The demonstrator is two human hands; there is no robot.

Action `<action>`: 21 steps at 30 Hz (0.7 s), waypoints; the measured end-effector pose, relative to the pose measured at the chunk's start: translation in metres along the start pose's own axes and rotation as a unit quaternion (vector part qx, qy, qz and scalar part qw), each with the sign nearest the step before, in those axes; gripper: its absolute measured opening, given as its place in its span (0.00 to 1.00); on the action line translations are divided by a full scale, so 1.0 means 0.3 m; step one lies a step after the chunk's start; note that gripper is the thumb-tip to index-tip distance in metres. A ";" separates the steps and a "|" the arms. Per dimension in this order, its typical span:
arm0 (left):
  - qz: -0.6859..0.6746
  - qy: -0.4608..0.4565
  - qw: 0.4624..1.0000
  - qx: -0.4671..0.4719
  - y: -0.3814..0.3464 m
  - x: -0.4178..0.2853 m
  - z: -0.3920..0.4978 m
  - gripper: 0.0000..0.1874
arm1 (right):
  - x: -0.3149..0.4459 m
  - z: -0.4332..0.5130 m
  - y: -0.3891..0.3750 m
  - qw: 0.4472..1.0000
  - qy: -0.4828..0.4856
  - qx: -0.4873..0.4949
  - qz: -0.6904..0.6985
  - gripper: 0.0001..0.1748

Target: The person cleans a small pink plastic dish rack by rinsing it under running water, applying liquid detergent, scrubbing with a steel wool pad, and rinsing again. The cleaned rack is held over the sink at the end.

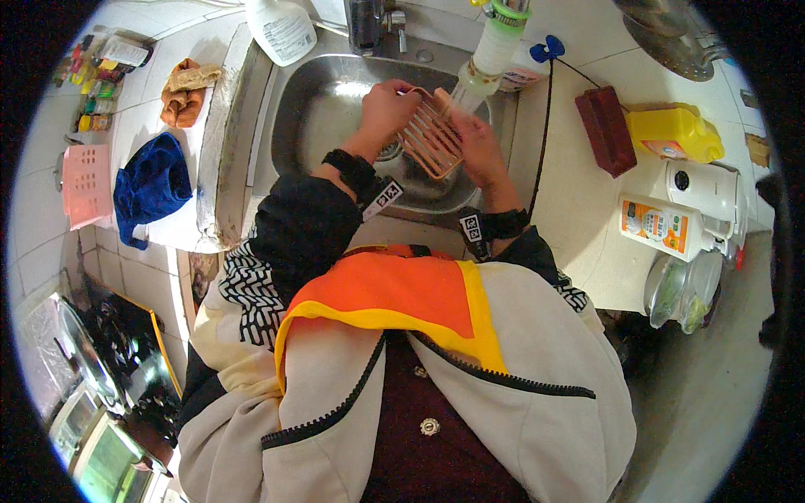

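Above the stainless steel sink (308, 119) I hold a slatted pinkish-brown rack (431, 141), tilted, with its bars running lengthwise. My left hand (388, 113) grips its upper left edge. My right hand (479, 148) is at its right side, with fingers near the top corner; they are partly blurred. Just over that corner hangs the clear end of a white and green tap hose (487, 63). Whether water is running cannot be told for sure. Part of the sink drain (391, 151) shows behind the rack.
A white spray bottle (281, 31) and a dark tap (366, 25) stand behind the sink. Blue cloth (154, 185) and brown cloth (185, 94) lie left. On the right counter are a dark red box (605, 131), a yellow jug (673, 133) and a white bottle (660, 226).
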State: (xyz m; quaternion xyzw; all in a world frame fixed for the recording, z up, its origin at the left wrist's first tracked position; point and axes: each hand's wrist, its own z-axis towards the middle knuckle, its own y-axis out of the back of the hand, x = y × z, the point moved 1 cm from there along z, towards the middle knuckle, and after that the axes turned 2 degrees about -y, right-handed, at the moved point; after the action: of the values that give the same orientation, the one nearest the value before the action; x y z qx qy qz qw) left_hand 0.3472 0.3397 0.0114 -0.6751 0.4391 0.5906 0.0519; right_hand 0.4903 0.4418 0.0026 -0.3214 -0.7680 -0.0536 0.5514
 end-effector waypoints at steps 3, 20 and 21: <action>0.019 -0.004 0.999 0.037 0.010 -0.007 -0.008 0.21 | -0.002 0.006 0.015 0.999 -0.012 0.004 0.033 0.17; -0.008 -0.020 0.997 0.070 -0.065 0.032 0.014 0.13 | 0.065 -0.025 0.024 0.998 -0.033 0.022 -0.056 0.38; -0.040 0.001 0.997 0.066 -0.063 0.035 0.018 0.12 | 0.067 -0.027 0.025 0.998 -0.028 0.019 -0.054 0.39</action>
State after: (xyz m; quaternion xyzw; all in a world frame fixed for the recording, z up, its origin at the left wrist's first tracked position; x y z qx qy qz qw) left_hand 0.3547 0.3488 -0.0074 -0.6875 0.4502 0.5570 0.1196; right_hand 0.4972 0.4531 0.0214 -0.2699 -0.8001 -0.0594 0.5323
